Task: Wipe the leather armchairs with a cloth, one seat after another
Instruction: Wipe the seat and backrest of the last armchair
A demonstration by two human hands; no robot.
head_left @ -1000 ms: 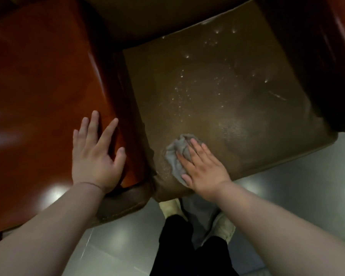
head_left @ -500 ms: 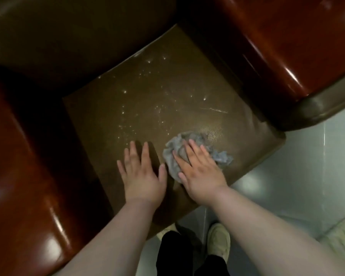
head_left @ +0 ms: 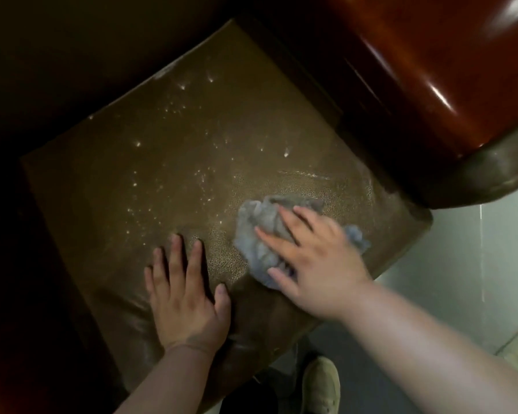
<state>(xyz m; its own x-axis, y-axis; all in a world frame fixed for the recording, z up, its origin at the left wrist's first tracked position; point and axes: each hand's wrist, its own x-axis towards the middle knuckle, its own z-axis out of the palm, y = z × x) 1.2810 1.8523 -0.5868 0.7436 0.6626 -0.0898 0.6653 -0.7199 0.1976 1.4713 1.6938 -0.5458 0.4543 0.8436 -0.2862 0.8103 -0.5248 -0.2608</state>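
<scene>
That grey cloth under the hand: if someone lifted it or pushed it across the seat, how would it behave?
The grey cloth lies bunched in soft folds, so it would probably hang limp when lifted. It looks thin, so likely light. Pressed flat under the right hand, it should slide over the shiny seat cushion, though it may bunch further.

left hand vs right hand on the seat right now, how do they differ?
The left hand lies flat on the bare seat cushion; the right hand presses the grey cloth instead. The left looks sharp, the right slightly blurred. The left sits nearer the front edge, the right further right. Both have straight, spread fingers, palms down.
</scene>
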